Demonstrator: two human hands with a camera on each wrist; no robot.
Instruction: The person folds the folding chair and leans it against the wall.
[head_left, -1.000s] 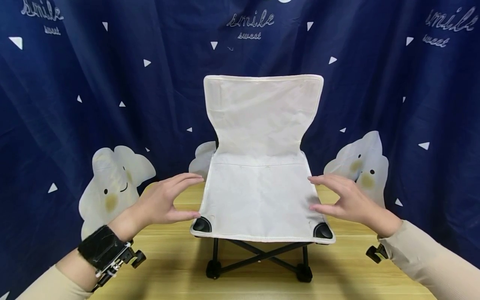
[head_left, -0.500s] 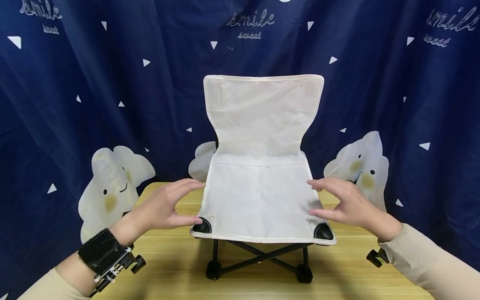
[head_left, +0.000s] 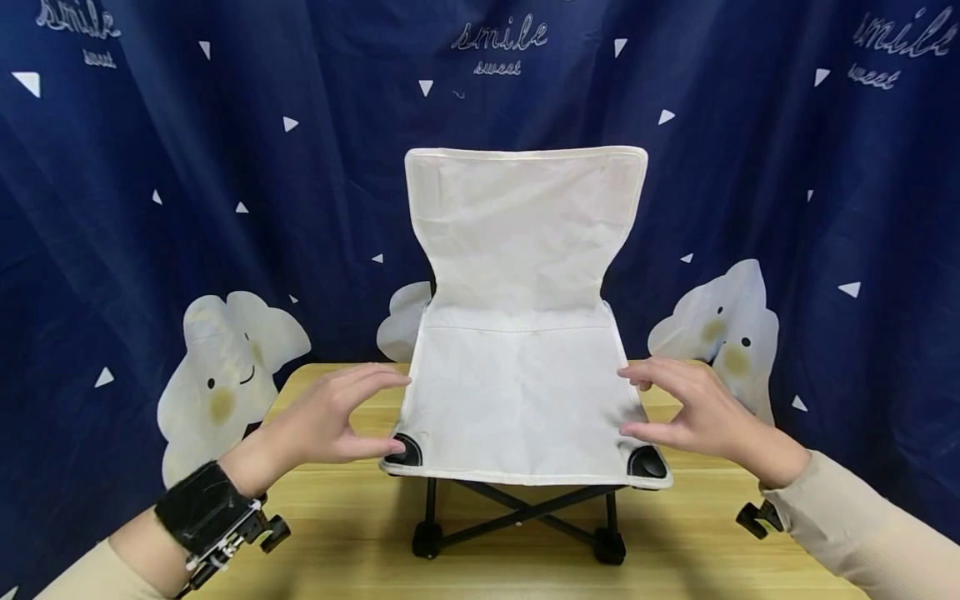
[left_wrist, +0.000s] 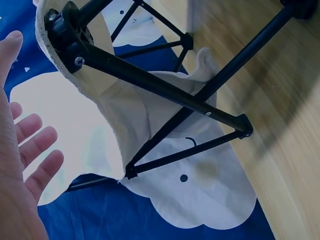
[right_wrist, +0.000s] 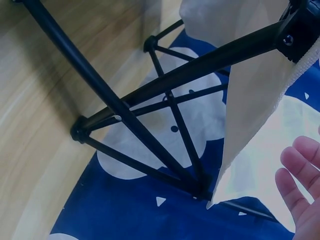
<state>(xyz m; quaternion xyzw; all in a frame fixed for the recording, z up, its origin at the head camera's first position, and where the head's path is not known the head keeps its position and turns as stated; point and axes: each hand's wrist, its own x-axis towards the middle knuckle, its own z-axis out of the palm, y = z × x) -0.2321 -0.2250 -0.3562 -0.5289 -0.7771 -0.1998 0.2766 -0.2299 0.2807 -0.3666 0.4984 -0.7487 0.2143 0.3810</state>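
Note:
A white fabric folding chair [head_left: 517, 392] stands unfolded on the table, its backrest [head_left: 525, 217] upright at the rear. Black crossed tubes [head_left: 517, 512] hold up the seat, and black caps sit at its front corners. My left hand [head_left: 330, 417] is at the seat's left edge, thumb and fingers spread apart, nothing between them. Mirroring it at the right edge is my right hand [head_left: 697, 404], likewise spread and holding nothing. Whether the fingertips touch the fabric, I cannot tell. In the wrist views, the fingers [left_wrist: 42, 142] of the left hand and those of the right [right_wrist: 300, 175] appear beside the seat.
The wooden table [head_left: 337, 533] carries the chair. Behind it hangs a dark blue curtain [head_left: 300, 192] printed with white clouds, triangles and lettering. A black wrist strap with a camera mount [head_left: 225, 525] is on the left forearm; another mount [head_left: 757, 517] sits by the right wrist.
Both hands have come slightly down and nearer along the seat's sides, the left more than the right. The chair stays where it was.

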